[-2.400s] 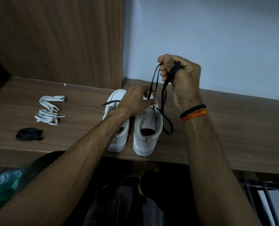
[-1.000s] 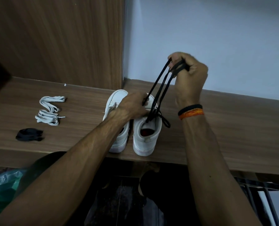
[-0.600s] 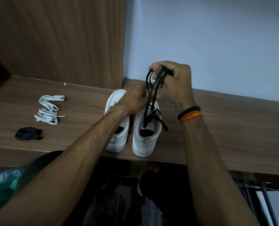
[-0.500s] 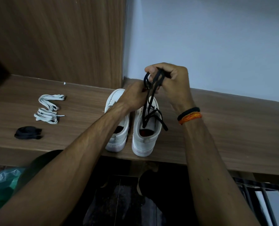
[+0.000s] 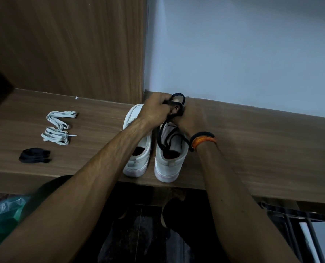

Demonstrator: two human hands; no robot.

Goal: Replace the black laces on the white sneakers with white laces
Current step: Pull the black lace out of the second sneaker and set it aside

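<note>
White sneakers (image 5: 169, 164), two; left hand (image 5: 156, 111) and right hand (image 5: 188, 120) both grip one black lace (image 5: 169, 137).

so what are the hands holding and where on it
Both hands, left hand and right hand, grip the black lace at its gathered loops; the rest trails over the right sneaker.

No readable text, label, brand or number on anything in view.
</note>
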